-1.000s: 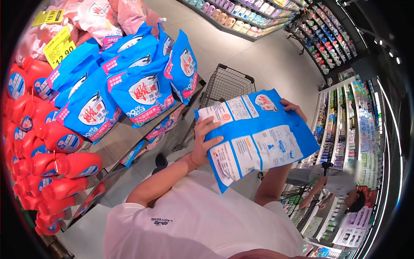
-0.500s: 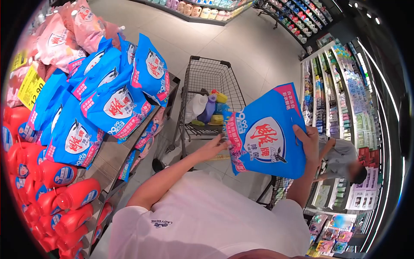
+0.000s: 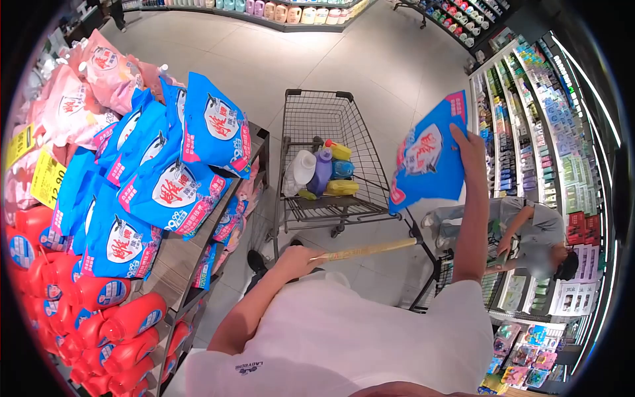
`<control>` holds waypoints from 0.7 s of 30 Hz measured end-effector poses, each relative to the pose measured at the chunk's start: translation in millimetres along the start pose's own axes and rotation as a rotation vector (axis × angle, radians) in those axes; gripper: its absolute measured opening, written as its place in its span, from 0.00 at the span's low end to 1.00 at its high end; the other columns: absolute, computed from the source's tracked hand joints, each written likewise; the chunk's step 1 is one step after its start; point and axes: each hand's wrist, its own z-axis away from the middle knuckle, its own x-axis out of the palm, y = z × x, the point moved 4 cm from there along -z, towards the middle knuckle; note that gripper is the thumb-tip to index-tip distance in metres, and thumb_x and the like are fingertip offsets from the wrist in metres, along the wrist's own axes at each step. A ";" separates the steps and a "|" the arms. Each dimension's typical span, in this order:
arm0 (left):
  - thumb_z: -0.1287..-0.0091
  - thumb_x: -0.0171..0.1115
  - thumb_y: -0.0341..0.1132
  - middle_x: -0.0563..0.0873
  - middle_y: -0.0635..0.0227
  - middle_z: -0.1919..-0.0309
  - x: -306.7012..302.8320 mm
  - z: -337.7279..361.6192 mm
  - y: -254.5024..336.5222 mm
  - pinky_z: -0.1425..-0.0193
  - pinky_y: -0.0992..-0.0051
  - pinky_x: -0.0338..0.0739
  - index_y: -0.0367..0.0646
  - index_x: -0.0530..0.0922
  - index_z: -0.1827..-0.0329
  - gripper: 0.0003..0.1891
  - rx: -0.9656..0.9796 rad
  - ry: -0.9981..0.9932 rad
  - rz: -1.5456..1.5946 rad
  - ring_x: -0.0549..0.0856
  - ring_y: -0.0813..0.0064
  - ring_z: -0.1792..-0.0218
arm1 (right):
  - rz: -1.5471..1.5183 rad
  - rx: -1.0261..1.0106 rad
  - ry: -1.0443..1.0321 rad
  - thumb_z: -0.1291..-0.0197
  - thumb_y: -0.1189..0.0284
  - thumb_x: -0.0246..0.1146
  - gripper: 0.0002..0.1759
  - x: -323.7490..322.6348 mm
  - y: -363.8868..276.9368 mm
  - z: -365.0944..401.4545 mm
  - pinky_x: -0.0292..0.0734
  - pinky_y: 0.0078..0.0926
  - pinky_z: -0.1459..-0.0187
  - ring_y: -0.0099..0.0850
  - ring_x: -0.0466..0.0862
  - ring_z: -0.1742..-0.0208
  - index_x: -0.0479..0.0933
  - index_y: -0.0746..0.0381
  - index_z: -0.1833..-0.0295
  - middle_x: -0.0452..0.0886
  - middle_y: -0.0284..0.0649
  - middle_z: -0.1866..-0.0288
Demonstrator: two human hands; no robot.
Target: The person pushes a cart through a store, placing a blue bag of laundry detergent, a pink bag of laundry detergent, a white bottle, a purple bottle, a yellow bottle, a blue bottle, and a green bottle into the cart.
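My right hand [image 3: 471, 151] grips the edge of a blue bag of laundry powder [image 3: 444, 173], held up to the right of the shopping cart [image 3: 317, 94]. The bag hangs tilted, with its white oval label showing. My left hand [image 3: 295, 263] is wrapped round the left end of the cart's yellow handle [image 3: 370, 249]. Inside the cart lie a white bottle [image 3: 303, 167], a purple bottle [image 3: 321, 173] and yellow-capped items [image 3: 342, 187] beside them.
To the left, a display holds stacked blue bags [image 3: 175, 185], pink bags [image 3: 73, 99] and red bottles [image 3: 135, 316]. A person [image 3: 529, 228] in grey stands at the right by the shelves [image 3: 522, 119]. More bottles [image 3: 294, 14] line a far shelf.
My left hand has moved down and left from beside the bag onto the cart handle. My right hand has carried the bag farther forward, away from my body.
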 end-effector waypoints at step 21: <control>0.31 0.67 0.48 0.92 0.65 0.58 7.6 59.3 19.8 0.57 0.66 0.84 0.55 0.90 0.48 0.15 -0.307 0.008 0.109 0.90 0.61 0.61 | 0.234 -0.077 -0.227 0.33 0.49 0.63 0.29 341.6 306.1 -214.6 0.78 0.41 0.67 0.42 0.87 0.73 0.85 0.68 0.68 0.85 0.50 0.75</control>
